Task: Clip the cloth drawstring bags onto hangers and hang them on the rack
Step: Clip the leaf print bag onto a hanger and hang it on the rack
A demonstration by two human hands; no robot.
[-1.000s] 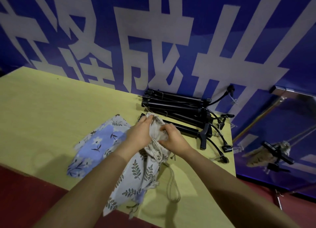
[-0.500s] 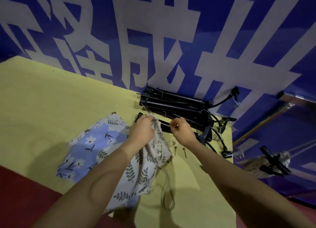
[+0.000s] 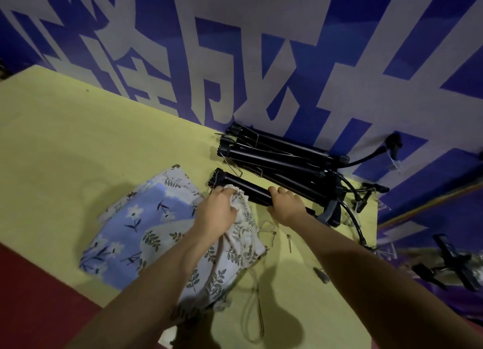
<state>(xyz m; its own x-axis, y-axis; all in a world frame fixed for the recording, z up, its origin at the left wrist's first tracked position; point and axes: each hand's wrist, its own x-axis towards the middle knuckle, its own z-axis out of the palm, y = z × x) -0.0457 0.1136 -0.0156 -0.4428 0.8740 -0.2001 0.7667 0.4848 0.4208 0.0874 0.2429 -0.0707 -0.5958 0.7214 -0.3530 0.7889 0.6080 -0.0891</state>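
At the centre of the frame our left hand (image 3: pixel 219 210) bunches the gathered mouth of a leaf-printed cloth bag (image 3: pixel 230 254), its grip clenched on soft, crumpled fabric. Just right of it our right hand (image 3: pixel 286 205) wraps round a smooth black bar of a hanger (image 3: pixel 245 190). A blue flowered bag (image 3: pixel 130 225) lies flat to the left on the yellow desk (image 3: pixel 78 144). More black hangers (image 3: pixel 277 157) pile behind, against the blue-and-white banner (image 3: pixel 261 48).

Single head view, looking down and forward, close over table (image 3: pixel 78 144).
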